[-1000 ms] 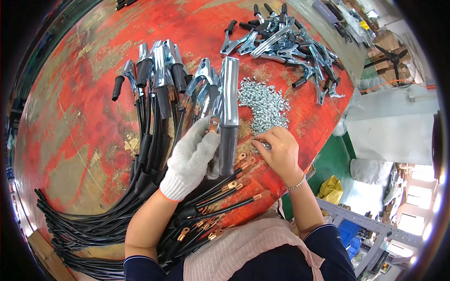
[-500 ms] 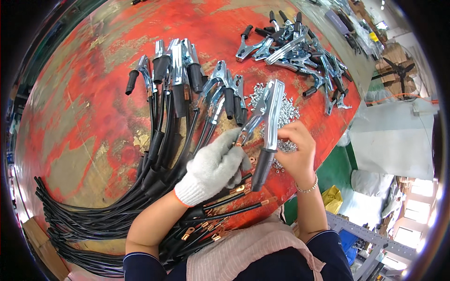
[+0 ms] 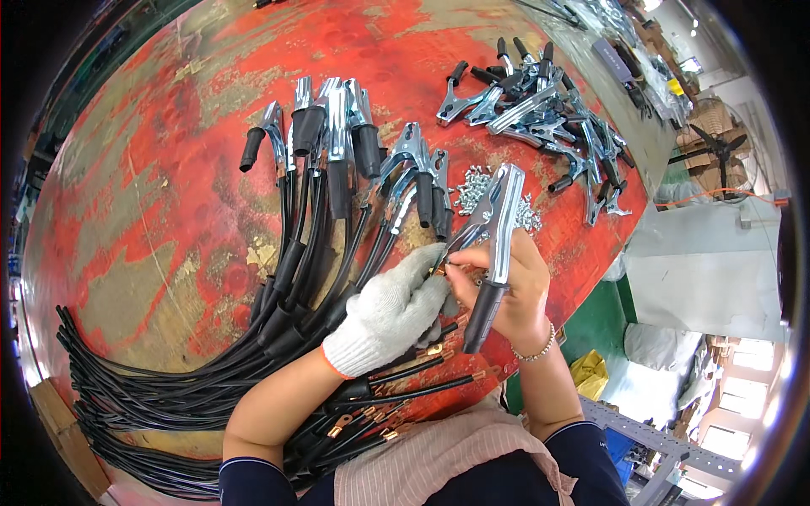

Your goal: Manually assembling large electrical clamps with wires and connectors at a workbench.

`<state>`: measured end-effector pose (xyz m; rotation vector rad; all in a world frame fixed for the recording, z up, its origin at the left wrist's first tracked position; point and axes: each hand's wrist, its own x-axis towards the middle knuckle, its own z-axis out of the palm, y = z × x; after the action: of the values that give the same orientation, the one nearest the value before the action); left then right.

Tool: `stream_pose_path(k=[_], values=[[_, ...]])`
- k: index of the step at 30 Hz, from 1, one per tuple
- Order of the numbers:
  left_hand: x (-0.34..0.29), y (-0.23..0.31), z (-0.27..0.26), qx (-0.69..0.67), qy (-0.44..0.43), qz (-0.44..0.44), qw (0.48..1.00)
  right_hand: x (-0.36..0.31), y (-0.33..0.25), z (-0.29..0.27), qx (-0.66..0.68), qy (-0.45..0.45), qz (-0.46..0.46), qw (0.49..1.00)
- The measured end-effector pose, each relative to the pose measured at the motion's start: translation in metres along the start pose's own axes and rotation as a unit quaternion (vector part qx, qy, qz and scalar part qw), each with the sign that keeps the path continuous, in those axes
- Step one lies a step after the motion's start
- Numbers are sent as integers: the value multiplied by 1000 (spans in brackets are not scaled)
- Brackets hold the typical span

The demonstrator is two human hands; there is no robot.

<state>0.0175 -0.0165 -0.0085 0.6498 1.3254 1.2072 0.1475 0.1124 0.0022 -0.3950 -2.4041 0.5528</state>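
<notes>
My left hand (image 3: 386,308), in a white knitted glove, is closed around the lower end of a silver metal clamp (image 3: 504,218) where a copper cable end meets it. The clamp points up and away, its black handle sleeve (image 3: 483,316) hanging over my right palm. With thumb and finger pinched at that same joint, my bare right hand (image 3: 521,291) works against the gloved fingertips; whatever it pinches is too small to make out. Just beyond the clamp lies a heap of small silver screws and nuts (image 3: 472,187), partly hidden by the clamp and my right hand.
Clamps joined to black cables (image 3: 337,126) stand in a bunch left of centre. A pile of loose clamps (image 3: 540,114) lies at the far right. Black cables (image 3: 169,384) sweep across the near left; several copper lugs (image 3: 434,350) lie before me. The red worn table's edge (image 3: 603,270) runs along the right.
My right hand has moved left from beside the heap of screws and nuts to the joint in my left fingers. The clamp has shifted slightly in view.
</notes>
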Motion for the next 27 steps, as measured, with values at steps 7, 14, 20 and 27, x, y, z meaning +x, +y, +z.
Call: stream_pose_path(k=[7,14,20,27], values=[[0,2,0,-6,-2,-3,1000,0,4,4,9,39,-19,999],[0,-2,0,1,-1,0,1000,-2,2,5,2,48,-37,998],[0,0,0,-5,1,-5,1000,0,3,6,5,45,-32,998],[2,-4,-2,-7,-3,-2,1000,-2,4,8,12,39,-26,999]])
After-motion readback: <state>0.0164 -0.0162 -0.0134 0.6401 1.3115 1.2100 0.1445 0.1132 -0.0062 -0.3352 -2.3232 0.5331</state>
